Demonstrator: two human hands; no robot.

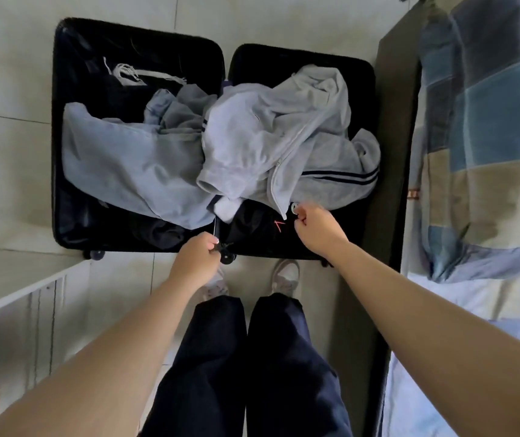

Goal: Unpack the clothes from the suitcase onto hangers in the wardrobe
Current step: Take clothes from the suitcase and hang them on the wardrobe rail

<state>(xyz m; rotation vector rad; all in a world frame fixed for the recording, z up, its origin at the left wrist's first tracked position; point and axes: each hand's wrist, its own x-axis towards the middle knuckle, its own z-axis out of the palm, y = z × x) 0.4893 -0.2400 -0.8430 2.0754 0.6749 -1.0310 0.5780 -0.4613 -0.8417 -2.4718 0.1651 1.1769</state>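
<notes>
Holding grey clothes [252, 137], open suitcase [58, 152]; left hand [197, 257] pinches dark item [223, 246], right hand [317, 228] unclear

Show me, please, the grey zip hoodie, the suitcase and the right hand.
grey zip hoodie [252, 134], head view, panel beside the zip.
suitcase [88, 52], head view, bare left lining.
right hand [318, 228], head view, back of hand.
</notes>
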